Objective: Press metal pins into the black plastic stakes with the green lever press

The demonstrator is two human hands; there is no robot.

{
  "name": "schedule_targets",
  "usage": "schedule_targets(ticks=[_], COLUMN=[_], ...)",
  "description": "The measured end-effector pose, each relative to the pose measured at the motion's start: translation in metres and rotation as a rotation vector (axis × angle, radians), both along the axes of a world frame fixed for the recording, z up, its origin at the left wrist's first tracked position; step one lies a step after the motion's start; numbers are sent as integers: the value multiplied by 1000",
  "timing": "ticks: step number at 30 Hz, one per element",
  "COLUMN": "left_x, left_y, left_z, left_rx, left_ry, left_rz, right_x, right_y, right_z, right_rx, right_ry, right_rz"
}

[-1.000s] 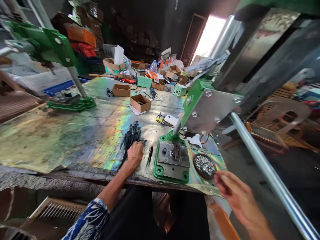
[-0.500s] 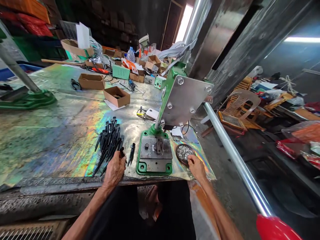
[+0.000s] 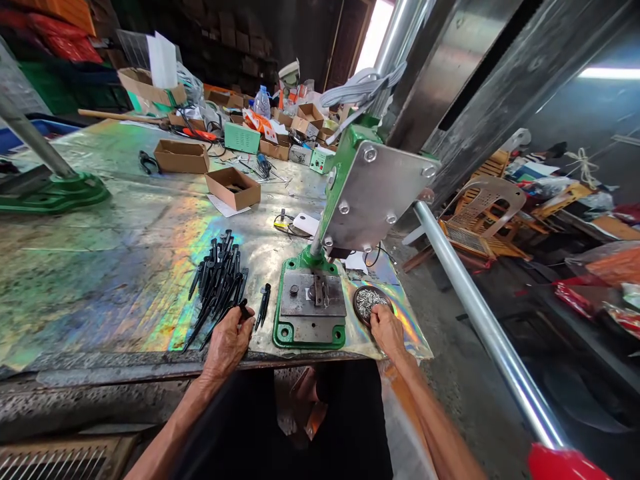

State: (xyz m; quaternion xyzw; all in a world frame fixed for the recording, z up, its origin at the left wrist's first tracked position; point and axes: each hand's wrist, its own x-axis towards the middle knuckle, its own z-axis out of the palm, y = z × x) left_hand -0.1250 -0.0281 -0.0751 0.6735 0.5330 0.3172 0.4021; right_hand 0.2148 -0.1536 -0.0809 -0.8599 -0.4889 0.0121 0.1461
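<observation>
My left hand (image 3: 229, 339) is closed on a black plastic stake (image 3: 243, 308), at the near end of a pile of similar black stakes (image 3: 216, 280). A small group of black stakes (image 3: 263, 307) lies apart, just right of that hand. My right hand (image 3: 388, 331) has its fingers pinched at the near right of a round dish (image 3: 356, 316) full of small shiny metal pins (image 3: 369, 300); whatever sits between the fingertips is hidden. Between my hands stands a green hand press (image 3: 283, 336) with a steel plate and a small fixture on its base.
The press's long steel lever (image 3: 475, 307) slants down to a red grip at the lower right. Open cardboard boxes (image 3: 240, 193), a green electrical box (image 3: 242, 137) and cables clutter the table's back. Another green press base (image 3: 75, 193) stands at the left.
My right hand has shifted slightly left, farther over the dish. The stake in my left hand has tilted a little. The view has moved slightly.
</observation>
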Motion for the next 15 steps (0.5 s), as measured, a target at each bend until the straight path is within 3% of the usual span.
schedule_targets(ticks=[9, 15], left_x=[-3, -1], left_y=[-3, -6], left_z=[3, 14], left_rx=[-98, -169], left_ry=[-7, -220], left_rz=[14, 115], right_x=[4, 4], right_y=[-6, -9], right_z=[1, 6], right_rx=[73, 204], right_ry=[111, 286], right_rz=[-15, -48])
